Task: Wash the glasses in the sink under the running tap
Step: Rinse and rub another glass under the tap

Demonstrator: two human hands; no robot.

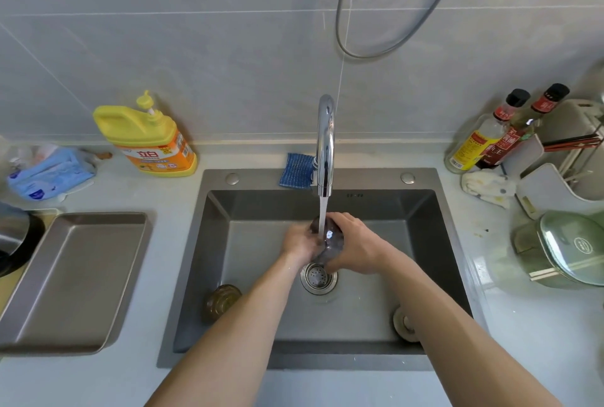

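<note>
A chrome tap point(326, 145) runs a stream of water down into the grey sink point(425, 207). Under the stream I hold a dark clear glass point(330, 244) over the drain point(318, 277). My right hand point(354, 243) wraps around its right side. My left hand point(299, 241) presses on its left side, with the fingers partly hidden behind the glass. A second, amber ribbed glass point(222, 302) stands on the sink floor at the front left, beside my left forearm.
A metal tray point(75, 279) lies on the counter left of the sink. A yellow dish soap bottle point(147, 141) and a blue sponge point(295, 171) sit behind it. Sauce bottles point(490, 138), a cloth point(487, 187) and a glass lid point(568, 246) crowd the right counter. A drain plug point(405, 321) lies in the sink's front right.
</note>
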